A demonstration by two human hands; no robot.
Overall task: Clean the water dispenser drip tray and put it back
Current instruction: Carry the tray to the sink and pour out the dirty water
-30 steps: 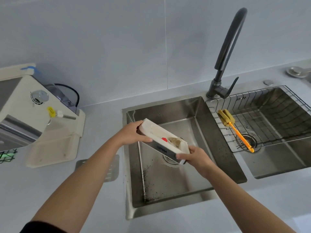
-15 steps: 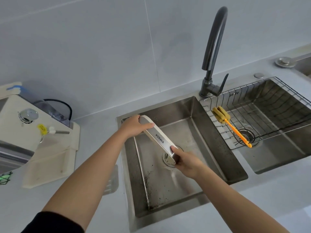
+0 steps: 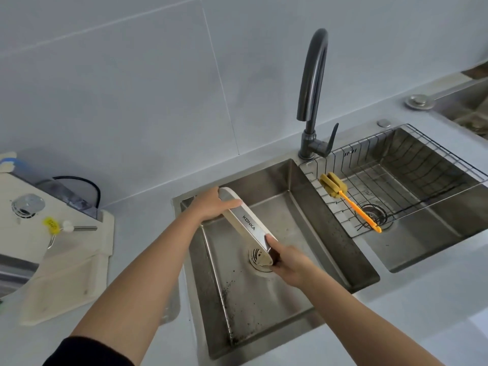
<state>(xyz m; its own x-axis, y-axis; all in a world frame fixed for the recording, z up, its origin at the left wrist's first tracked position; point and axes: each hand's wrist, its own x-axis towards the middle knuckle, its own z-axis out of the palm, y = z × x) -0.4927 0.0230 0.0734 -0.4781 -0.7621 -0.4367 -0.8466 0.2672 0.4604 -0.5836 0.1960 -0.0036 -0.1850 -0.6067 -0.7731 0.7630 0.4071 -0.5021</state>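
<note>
While on edge, tray [image 3: 247,224] between hands [image 3: 211,207] [image 3: 290,262]

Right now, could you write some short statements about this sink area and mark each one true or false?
1. Both the left hand and the right hand hold the drip tray over the left basin. True.
2. Water runs from the faucet. False: no water is visible.
3. The orange-handled brush lies in the wire basket. True.
4. The drip tray lies flat on the basin floor. False: it is held tilted on its side, above the drain.
5. The water dispenser stands to the right of the sink. False: it stands to the left.
</note>
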